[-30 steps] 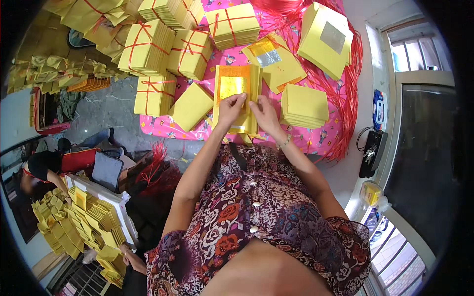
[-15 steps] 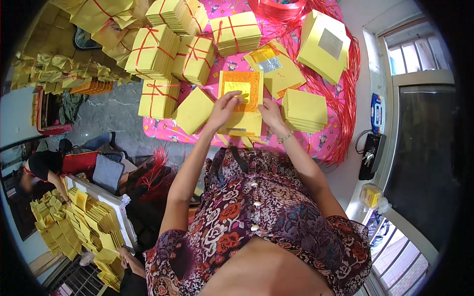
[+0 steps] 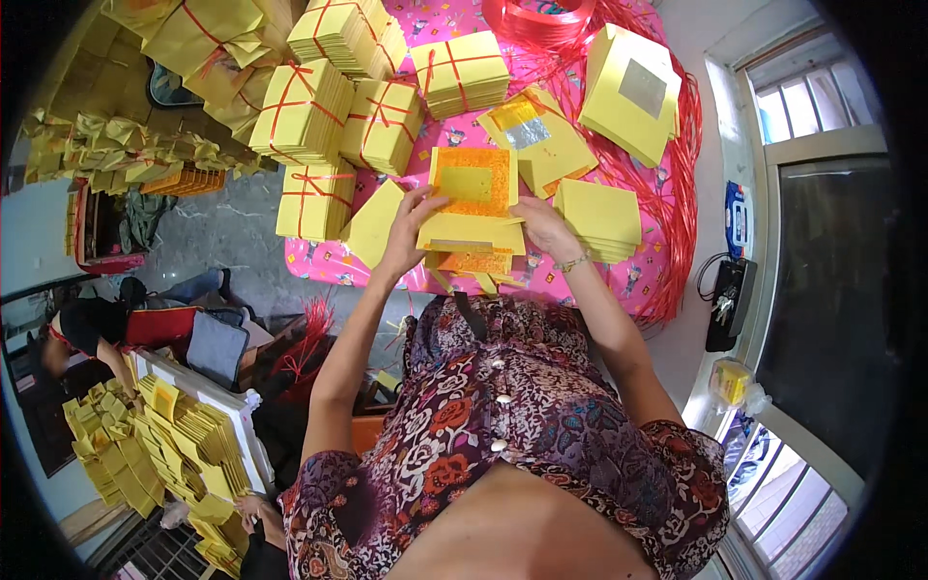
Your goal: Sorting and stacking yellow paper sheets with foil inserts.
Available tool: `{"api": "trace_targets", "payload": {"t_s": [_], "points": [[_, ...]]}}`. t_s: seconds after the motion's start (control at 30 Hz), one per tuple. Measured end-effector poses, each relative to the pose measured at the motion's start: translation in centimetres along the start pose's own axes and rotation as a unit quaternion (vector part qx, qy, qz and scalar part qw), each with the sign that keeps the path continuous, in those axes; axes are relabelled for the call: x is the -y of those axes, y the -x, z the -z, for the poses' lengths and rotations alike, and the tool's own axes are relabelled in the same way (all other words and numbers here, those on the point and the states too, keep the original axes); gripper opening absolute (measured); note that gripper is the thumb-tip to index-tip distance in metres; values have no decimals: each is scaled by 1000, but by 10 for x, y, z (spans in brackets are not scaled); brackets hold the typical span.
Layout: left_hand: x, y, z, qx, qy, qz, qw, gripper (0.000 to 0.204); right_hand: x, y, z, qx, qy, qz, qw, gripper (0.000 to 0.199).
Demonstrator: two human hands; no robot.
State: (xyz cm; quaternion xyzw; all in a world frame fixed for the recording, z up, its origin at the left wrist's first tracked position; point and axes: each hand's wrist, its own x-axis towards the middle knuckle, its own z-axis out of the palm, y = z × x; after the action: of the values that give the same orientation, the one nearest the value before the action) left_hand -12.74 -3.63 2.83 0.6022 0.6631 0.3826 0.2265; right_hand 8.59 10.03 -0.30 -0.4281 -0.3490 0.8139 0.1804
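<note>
In front of me on the pink table cover is a yellow paper sheet (image 3: 472, 232) with an orange printed panel (image 3: 474, 184). Its lower part is raised in a fold, and more orange print shows beneath it. My left hand (image 3: 411, 230) pinches the sheet's left edge, thumb on top. At the opposite edge, my right hand (image 3: 543, 228) has its fingers closed on the paper; some fingertips are hidden. A low stack of plain yellow paper (image 3: 596, 215) lies just right of my right hand. More yellow paper (image 3: 372, 227) lies by my left hand.
Yellow paper bundles tied with red string (image 3: 387, 121) stand at the left and back. Loose red strings (image 3: 681, 213) hang over the table's right side. A thick yellow stack (image 3: 633, 92) sits back right. At lower left, people handle yellow paper on a white-edged table (image 3: 249, 435).
Both hands have shifted to the sheet's lower side edges. The lower part is now lifted and bent, uncovering orange print beneath. My left hand has left the orange panel's middle.
</note>
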Motion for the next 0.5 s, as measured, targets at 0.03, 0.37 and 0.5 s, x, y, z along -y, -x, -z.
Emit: {"api": "trace_targets", "payload": {"t_s": [0.03, 0.37, 0.5], "points": [[-1, -5, -2, -6, 26, 1, 1000, 44, 0, -1, 3, 7, -3, -10, 1000, 19], [11, -18, -12, 31, 119, 186, 975, 20, 6, 15, 7, -68, -28, -33, 997, 29], [11, -13, -12, 29, 111, 115, 987, 19, 18, 19, 6, -67, 109, -14, 992, 29]]}}
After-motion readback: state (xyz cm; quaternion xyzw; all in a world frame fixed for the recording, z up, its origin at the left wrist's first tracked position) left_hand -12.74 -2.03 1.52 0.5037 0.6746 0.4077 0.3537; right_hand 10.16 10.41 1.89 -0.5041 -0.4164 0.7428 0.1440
